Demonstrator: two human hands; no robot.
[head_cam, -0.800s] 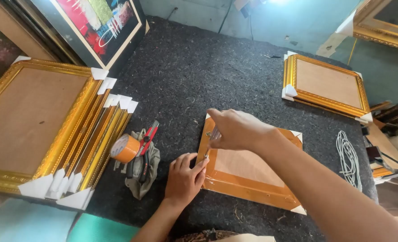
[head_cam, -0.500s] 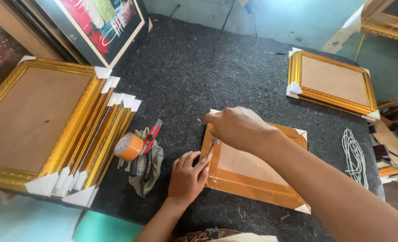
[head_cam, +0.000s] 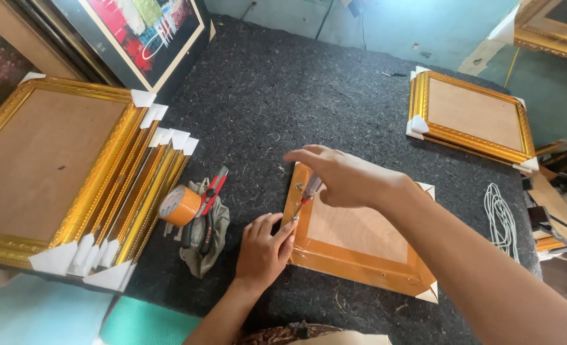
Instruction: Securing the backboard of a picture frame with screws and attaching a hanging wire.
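Head view, right hand (head_cam: pixel 347 176) gripping screwdriver (head_cam: pixel 307 195) tip-down toward lower left, left hand (head_cam: pixel 262 249) steadying frame (head_cam: pixel 353 246).

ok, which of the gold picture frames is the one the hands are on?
The small gold frame lying back-up at the near edge, under the left hand and right hand; the others lie untouched.

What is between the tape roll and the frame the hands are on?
In the head view, red-handled pliers on a grey rag, then the left hand.
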